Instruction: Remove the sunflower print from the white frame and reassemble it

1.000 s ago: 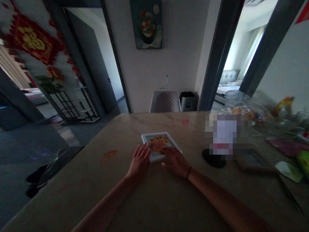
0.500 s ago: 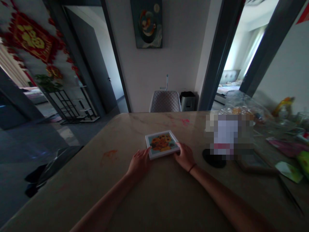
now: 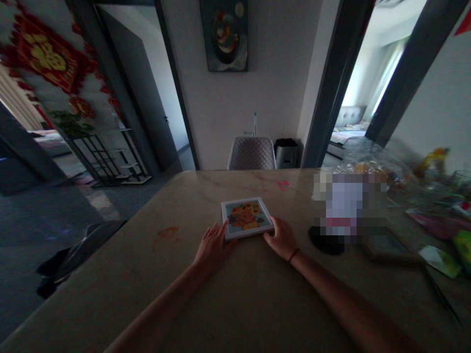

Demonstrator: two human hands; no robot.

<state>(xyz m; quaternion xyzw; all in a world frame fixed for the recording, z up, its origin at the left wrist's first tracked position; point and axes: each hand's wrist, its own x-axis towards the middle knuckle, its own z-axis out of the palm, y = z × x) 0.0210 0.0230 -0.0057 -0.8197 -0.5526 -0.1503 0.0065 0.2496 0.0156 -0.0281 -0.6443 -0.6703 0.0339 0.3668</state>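
Note:
A white-framed picture of orange and yellow flowers (image 3: 247, 216) lies on the table (image 3: 235, 294), slightly turned. At its left edge is my left hand (image 3: 213, 245), fingers apart, with a fingertip touching the frame and the thumb stretched along its near edge. My right hand (image 3: 281, 239), with a thin band at the wrist, touches the frame's right near corner, fingers on the side and thumb at the near edge.
To the right stand a black round base (image 3: 327, 242), a blurred-out object (image 3: 344, 203), a dark tray (image 3: 392, 247) and clear plastic wrapping (image 3: 371, 159). A quilted chair (image 3: 252, 153) stands beyond the far edge.
The frame's near edge looks slightly lower and flatter on the table. My left hand has loosened, its thumb now stretched out below the frame. The right hand has barely moved.

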